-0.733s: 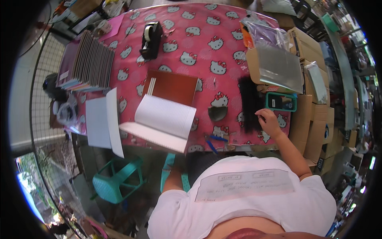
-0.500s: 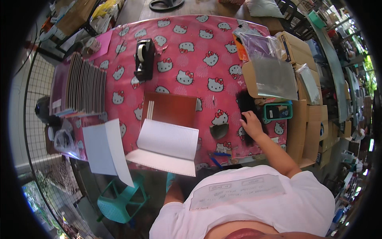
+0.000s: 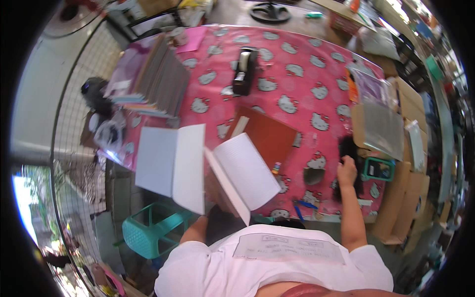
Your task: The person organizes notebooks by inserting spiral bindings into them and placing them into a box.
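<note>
My right hand (image 3: pixel 347 172) rests against a dark, fuzzy black bundle (image 3: pixel 349 147) at the right of the table, its fingers curled together; what they pinch is too blurred to make out. My left forearm (image 3: pixel 196 230) goes up behind hanging white pages, and the hand is hidden. Near it a spiral notebook (image 3: pixel 248 171) lies open at the table's front edge, lined page up, its pale cover (image 3: pixel 227 190) tilted up. Under it lies a brown board or cover (image 3: pixel 269 132) with pale strips. Left of it, an open white folder (image 3: pixel 157 161) overhangs the edge.
A tall stack of notebooks (image 3: pixel 166 74) stands at the left. A black tape dispenser (image 3: pixel 245 72) sits toward the back. Blue-handled pliers (image 3: pixel 307 204) and a dark grey piece (image 3: pixel 313 175) lie near the front. A green tray (image 3: pixel 365 170) and cardboard boxes (image 3: pixel 396 203) line the right; a green stool (image 3: pixel 148 232) stands below.
The whole view has swung, shifting the table rightward. The notebook has turned and its cover has lifted. My right hand's fingers have drawn together at the black bundle. A small multicoloured piece now shows beside the notebook.
</note>
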`<state>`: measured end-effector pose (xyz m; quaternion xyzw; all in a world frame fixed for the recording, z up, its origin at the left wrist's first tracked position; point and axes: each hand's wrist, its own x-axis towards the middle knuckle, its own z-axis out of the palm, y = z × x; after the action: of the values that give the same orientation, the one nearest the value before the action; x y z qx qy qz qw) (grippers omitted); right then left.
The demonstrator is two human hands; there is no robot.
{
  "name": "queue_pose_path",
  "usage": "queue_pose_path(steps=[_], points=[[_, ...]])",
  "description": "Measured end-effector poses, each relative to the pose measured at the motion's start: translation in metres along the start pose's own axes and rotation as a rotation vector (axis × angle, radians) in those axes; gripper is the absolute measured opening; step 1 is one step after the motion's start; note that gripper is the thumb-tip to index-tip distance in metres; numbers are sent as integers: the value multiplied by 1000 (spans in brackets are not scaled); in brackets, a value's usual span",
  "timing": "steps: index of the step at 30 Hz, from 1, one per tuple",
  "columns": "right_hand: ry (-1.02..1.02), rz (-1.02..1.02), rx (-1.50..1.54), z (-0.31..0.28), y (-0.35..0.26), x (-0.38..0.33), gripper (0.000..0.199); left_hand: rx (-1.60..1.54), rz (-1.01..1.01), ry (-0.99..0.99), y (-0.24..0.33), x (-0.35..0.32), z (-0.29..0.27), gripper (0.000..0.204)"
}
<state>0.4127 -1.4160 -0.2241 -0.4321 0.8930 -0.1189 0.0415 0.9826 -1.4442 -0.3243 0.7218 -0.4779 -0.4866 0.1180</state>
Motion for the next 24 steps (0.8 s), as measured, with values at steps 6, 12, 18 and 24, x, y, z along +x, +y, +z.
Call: queue_pose_path(steps=[6, 12, 18, 24], points=[[301, -109, 37, 11, 17, -11, 24, 412, 428, -157, 25, -31, -47, 32], [516, -158, -102, -51, -20, -19, 32, 58, 674, -126, 62, -80, -73, 18], [503, -282, 28, -104, -79, -54, 27, -126, 1054, 264, 81, -59, -73, 48], [398, -306, 439, -95, -118, -147, 23, -1033, 579, 358, 93, -17, -127, 79]])
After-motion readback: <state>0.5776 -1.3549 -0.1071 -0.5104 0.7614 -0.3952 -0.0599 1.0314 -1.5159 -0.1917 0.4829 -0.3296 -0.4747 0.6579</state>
